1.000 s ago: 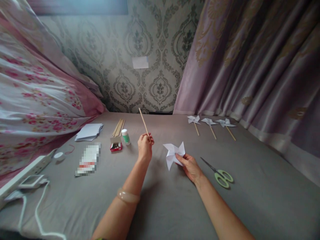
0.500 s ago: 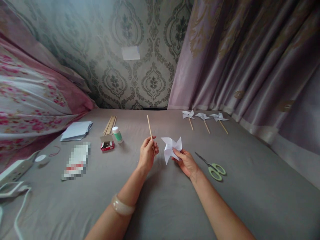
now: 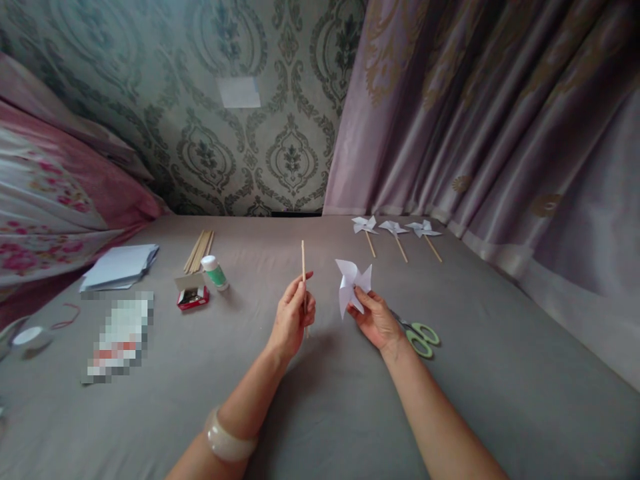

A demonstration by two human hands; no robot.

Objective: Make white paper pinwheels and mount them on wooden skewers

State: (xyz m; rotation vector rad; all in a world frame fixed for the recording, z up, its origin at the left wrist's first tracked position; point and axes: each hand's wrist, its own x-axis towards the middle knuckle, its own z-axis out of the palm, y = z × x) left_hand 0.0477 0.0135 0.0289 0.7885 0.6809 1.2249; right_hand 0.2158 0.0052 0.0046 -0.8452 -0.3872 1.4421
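My left hand (image 3: 294,311) is closed around a thin wooden stick (image 3: 303,259), which stands nearly upright and pokes out above and below the fist. Between the thumb and fingers of my right hand (image 3: 376,316) is a white paper pinwheel (image 3: 349,283), its blades spread and facing left. A small gap separates the stick from the pinwheel. Green-handled scissors (image 3: 421,339) lie just beyond my right wrist, their blades partly hidden by the hand.
Three pinwheels on sticks (image 3: 395,230) lie at the back right. To the left are a bundle of sticks (image 3: 199,252), a glue bottle (image 3: 215,273), a small red box (image 3: 193,297) with its lid up, a paper stack (image 3: 120,267), a blurred packet (image 3: 120,340) and a white roll (image 3: 33,339).
My left hand has turned the stick from a leftward lean to nearly upright. The right hand has tilted the pinwheel and come nearer the scissors. The whole view has swung to the right.
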